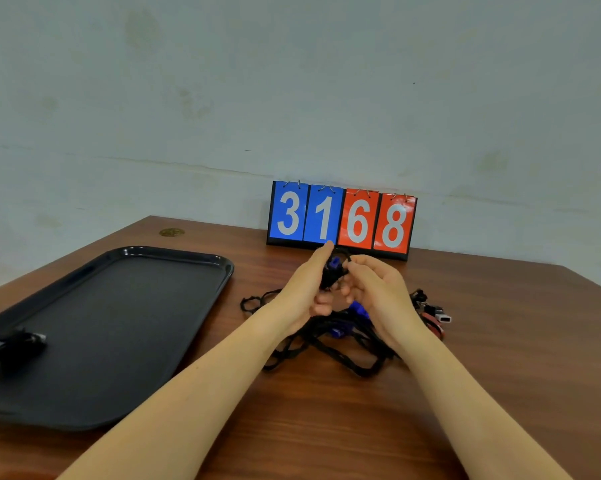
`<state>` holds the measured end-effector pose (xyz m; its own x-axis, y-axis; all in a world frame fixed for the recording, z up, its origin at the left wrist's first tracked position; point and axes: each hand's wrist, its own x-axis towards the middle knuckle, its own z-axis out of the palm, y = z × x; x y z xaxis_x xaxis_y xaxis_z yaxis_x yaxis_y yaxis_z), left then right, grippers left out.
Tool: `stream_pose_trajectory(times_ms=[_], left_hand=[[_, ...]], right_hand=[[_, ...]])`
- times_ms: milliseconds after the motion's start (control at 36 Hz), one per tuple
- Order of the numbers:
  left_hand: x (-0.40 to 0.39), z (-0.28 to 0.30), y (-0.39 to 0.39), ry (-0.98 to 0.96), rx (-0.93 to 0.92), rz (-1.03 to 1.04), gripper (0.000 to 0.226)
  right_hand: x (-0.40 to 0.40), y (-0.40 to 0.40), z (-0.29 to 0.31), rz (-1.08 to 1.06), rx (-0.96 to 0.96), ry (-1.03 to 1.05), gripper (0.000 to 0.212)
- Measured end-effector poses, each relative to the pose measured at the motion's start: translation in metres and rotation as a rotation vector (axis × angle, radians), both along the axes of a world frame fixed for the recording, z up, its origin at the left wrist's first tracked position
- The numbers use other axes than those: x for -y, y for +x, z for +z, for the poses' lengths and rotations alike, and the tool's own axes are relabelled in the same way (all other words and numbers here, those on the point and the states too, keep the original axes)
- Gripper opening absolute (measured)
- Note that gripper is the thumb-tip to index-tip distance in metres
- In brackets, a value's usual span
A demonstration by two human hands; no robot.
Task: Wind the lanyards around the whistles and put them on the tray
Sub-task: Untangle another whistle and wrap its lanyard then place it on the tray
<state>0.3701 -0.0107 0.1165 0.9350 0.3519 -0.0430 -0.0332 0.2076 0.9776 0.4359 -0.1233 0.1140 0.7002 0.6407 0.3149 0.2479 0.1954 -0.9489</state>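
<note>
Both hands are up over the middle of the tabletop (pixel 327 427). The left hand (pixel 306 289) grips a blue whistle (pixel 333 263) already wrapped in black cord, and the right hand (pixel 375 292) pinches the lanyard (pixel 342 252) looped just above it. Beneath them lies a tangle of black lanyards (pixel 344 355) with more blue whistles (pixel 359 310), and a red whistle (pixel 434 323) toward the right edge. One wound whistle (pixel 15 344) sits on the black tray (pixel 136 306) at the left edge. A flip scoreboard (pixel 340 220) reads 3168 at the far edge.

Black plastic tray (pixel 126 327) cut off at left edge, wound silver whistle (pixel 13 344) blurred, blue whistle (pixel 333 268) mostly hidden between fingers (pixel 321 261), tangled black lanyards (pixel 330 344) partly under wrists.
</note>
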Motion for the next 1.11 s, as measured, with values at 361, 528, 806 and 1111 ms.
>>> stream_pose_trajectory(times_ms=[361, 528, 806, 1111], left_hand=[[-0.009, 0.001, -0.004, -0.197, 0.058, -0.161, 0.052], [-0.005, 0.004, -0.004, -0.253, 0.072, -0.116, 0.027], [-0.011, -0.002, -0.001, -0.049, 0.182, 0.088, 0.017], [-0.01, 0.002, 0.001, -0.263, 0.105, 0.074, 0.023]], right_hand=[[0.004, 0.002, 0.005, -0.01, -0.051, 0.024, 0.024], [0.006, 0.003, 0.007, -0.076, 0.032, 0.013, 0.021], [0.008, 0.004, 0.004, -0.256, 0.636, -0.096, 0.006], [0.006, 0.011, -0.003, -0.294, 0.838, -0.185, 0.015]])
